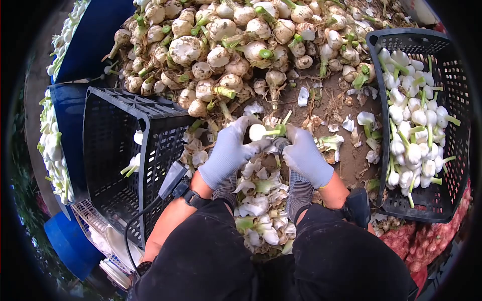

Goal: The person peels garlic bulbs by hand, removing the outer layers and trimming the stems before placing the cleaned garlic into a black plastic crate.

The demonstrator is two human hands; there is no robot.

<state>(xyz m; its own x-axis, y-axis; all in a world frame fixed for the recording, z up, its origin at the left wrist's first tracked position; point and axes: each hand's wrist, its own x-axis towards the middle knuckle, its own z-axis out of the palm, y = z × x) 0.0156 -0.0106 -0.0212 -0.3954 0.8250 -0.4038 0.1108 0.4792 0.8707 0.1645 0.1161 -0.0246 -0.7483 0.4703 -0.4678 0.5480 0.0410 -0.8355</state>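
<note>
Between my two gloved hands is a garlic bulb [258,132], peeled white, its short green stem pointing right. My left hand [232,149] is closed around the bulb's left side, thumb below it. My right hand [307,154] is closed at the stem end, with its fingertips bent inward and partly hidden. Both gloves are pale grey-white with darker fingertips. Below the hands, a heap of peeled garlic skins [261,213] lies between my feet. Straight ahead rises a large pile of unpeeled, soil-covered garlic [221,55].
On the right, a black crate [454,95] holds many cleaned garlic bulbs [414,135]. At left a black crate [113,200] lies tipped, a few bulbs inside. Blue containers [75,140] with more white garlic stand beyond it. A red mesh sack [427,246] sits at lower right.
</note>
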